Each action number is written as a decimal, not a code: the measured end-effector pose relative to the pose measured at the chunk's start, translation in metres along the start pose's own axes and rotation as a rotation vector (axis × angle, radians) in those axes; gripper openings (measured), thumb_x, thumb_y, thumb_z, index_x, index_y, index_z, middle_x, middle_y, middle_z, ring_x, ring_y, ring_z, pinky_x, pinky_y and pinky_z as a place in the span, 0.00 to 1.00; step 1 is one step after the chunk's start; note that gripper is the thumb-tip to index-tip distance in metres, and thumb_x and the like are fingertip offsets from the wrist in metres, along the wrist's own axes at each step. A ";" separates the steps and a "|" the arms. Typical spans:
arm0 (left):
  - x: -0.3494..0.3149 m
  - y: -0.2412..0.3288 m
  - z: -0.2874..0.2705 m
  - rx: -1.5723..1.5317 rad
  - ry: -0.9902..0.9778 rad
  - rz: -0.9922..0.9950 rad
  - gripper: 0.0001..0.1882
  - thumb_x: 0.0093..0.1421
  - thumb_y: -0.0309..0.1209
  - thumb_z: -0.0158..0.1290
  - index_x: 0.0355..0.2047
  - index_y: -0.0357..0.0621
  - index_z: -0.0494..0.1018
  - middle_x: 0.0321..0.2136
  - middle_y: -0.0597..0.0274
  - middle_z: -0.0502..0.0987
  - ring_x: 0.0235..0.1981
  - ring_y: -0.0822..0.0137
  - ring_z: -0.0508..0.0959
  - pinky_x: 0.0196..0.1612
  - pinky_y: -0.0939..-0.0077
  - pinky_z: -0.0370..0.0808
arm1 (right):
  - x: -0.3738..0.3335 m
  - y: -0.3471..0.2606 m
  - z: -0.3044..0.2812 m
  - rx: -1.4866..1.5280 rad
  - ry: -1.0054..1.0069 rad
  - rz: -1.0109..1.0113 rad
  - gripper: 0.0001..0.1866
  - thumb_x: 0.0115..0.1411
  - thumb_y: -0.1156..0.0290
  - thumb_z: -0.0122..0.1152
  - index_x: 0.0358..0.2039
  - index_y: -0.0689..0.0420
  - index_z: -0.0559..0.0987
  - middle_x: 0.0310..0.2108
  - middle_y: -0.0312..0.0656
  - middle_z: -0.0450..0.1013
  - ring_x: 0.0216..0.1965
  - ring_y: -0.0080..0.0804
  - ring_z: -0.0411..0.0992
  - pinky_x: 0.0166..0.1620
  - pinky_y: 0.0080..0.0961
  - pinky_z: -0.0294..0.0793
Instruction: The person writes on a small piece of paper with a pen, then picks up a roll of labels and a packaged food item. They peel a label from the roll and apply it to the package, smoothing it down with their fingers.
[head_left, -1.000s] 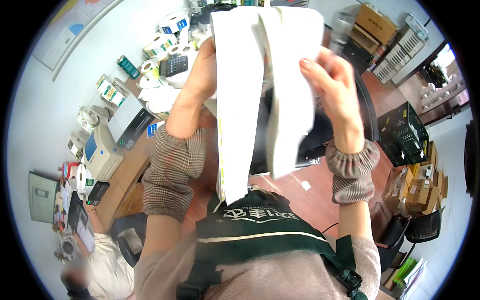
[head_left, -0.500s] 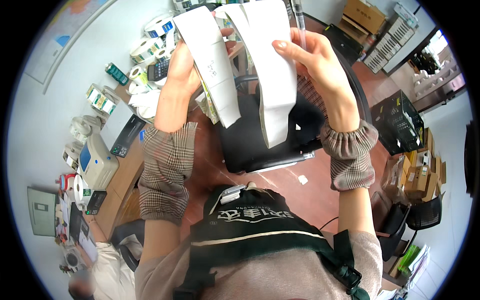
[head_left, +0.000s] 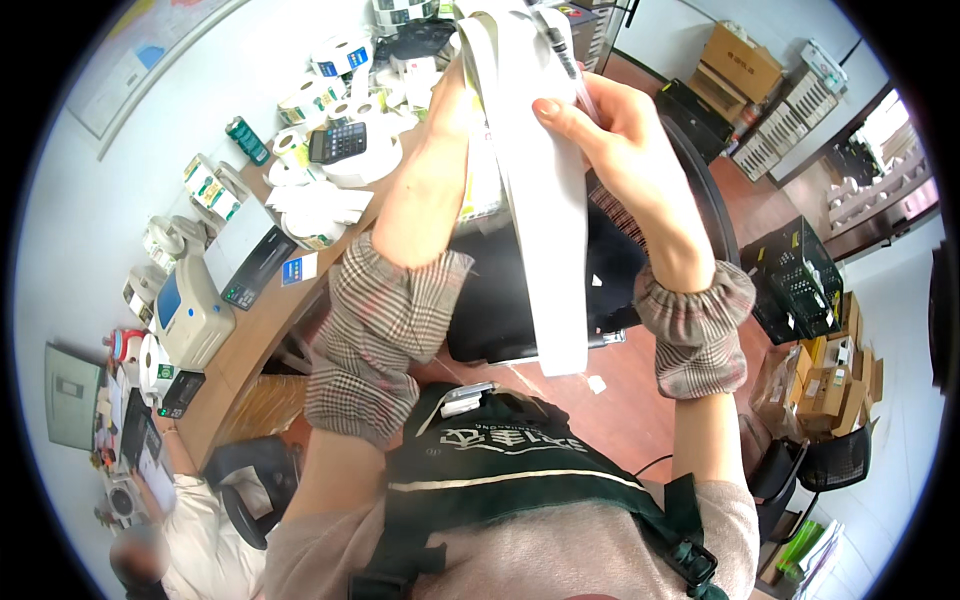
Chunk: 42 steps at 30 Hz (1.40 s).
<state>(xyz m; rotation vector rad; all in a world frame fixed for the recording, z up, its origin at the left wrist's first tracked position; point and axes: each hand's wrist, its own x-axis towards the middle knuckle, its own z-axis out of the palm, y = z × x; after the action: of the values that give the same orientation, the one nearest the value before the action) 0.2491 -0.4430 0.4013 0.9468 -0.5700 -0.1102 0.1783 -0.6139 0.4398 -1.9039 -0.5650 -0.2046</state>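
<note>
A long white paper strip [head_left: 550, 220], looped at its top, hangs in front of me and trails down over a black chair seat [head_left: 490, 300]. My right hand [head_left: 610, 125] grips its right side, thumb on the front, with a clear-barrelled pen [head_left: 556, 45] also held in the fingers. My left hand [head_left: 452, 110] is raised at the strip's left side, closed on it near the loop; its fingertips are hidden behind the paper. A second length with yellow-green print [head_left: 483, 180] shows behind the white strip, beside my left wrist.
Along the left, a wooden desk [head_left: 255, 325] carries label rolls [head_left: 340, 55], a calculator [head_left: 338, 143], a green can [head_left: 247, 140] and a beige label printer [head_left: 195, 310]. A person in white [head_left: 205, 530] sits at lower left. Black crates [head_left: 795, 275] and cardboard boxes [head_left: 830, 385] stand right.
My left hand has moved right and up, closer to my right hand. The two hanging strip parts have come together, and the front one hangs lower. The pen has tilted and dropped slightly left.
</note>
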 end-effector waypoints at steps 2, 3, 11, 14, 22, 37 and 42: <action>0.000 -0.011 0.004 -0.185 0.048 -0.028 0.28 0.65 0.51 0.35 0.53 0.42 0.65 0.43 0.54 0.74 0.42 0.63 0.76 0.42 0.71 0.76 | 0.004 0.007 0.007 -0.053 0.071 -0.001 0.17 0.57 0.63 0.59 0.34 0.68 0.77 0.23 0.41 0.74 0.25 0.22 0.71 0.31 0.22 0.71; 0.000 -0.020 0.002 -0.257 0.064 -0.037 0.29 0.65 0.52 0.35 0.53 0.42 0.65 0.43 0.55 0.74 0.42 0.63 0.76 0.42 0.71 0.76 | 0.006 0.020 0.011 -0.037 0.106 -0.022 0.17 0.57 0.63 0.60 0.33 0.68 0.77 0.22 0.41 0.74 0.25 0.22 0.71 0.30 0.22 0.70; -0.010 -0.063 0.003 -0.384 0.152 -0.108 0.25 0.65 0.49 0.38 0.47 0.41 0.69 0.37 0.58 0.76 0.36 0.63 0.76 0.37 0.74 0.74 | 0.013 0.083 0.024 0.105 0.143 0.170 0.17 0.53 0.62 0.64 0.31 0.67 0.77 0.22 0.39 0.74 0.26 0.21 0.71 0.29 0.20 0.70; -0.011 -0.056 0.004 -0.228 0.249 -0.261 0.16 0.61 0.36 0.47 0.42 0.36 0.72 0.34 0.54 0.76 0.35 0.61 0.77 0.38 0.74 0.74 | 0.011 0.085 0.035 0.303 0.171 0.147 0.16 0.54 0.63 0.65 0.32 0.65 0.77 0.23 0.35 0.74 0.27 0.20 0.72 0.31 0.17 0.72; -0.025 -0.019 0.026 -0.226 0.039 -0.137 0.16 0.63 0.37 0.45 0.41 0.36 0.69 0.32 0.53 0.76 0.33 0.62 0.78 0.38 0.73 0.76 | 0.008 0.111 0.028 0.324 0.054 0.118 0.24 0.54 0.51 0.63 0.33 0.63 0.77 0.22 0.34 0.71 0.21 0.16 0.67 0.23 0.12 0.64; -0.003 -0.067 -0.017 -0.441 0.174 -0.397 0.28 0.56 0.44 0.54 0.50 0.35 0.67 0.40 0.51 0.76 0.41 0.59 0.76 0.47 0.68 0.73 | -0.012 0.140 0.023 0.664 -0.154 0.440 0.24 0.48 0.62 0.71 0.37 0.69 0.77 0.32 0.43 0.76 0.32 0.25 0.75 0.39 0.18 0.73; -0.026 -0.081 -0.020 -0.372 0.147 -0.286 0.25 0.64 0.43 0.44 0.50 0.32 0.65 0.40 0.52 0.76 0.37 0.63 0.78 0.42 0.70 0.77 | -0.007 0.151 0.037 0.729 -0.151 0.447 0.14 0.54 0.64 0.65 0.34 0.63 0.78 0.25 0.32 0.75 0.20 0.10 0.70 0.20 0.06 0.67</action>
<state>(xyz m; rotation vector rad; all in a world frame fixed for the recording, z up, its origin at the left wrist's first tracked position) 0.2500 -0.4675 0.3172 0.6607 -0.2614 -0.3867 0.2390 -0.6277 0.2977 -1.2849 -0.2427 0.3934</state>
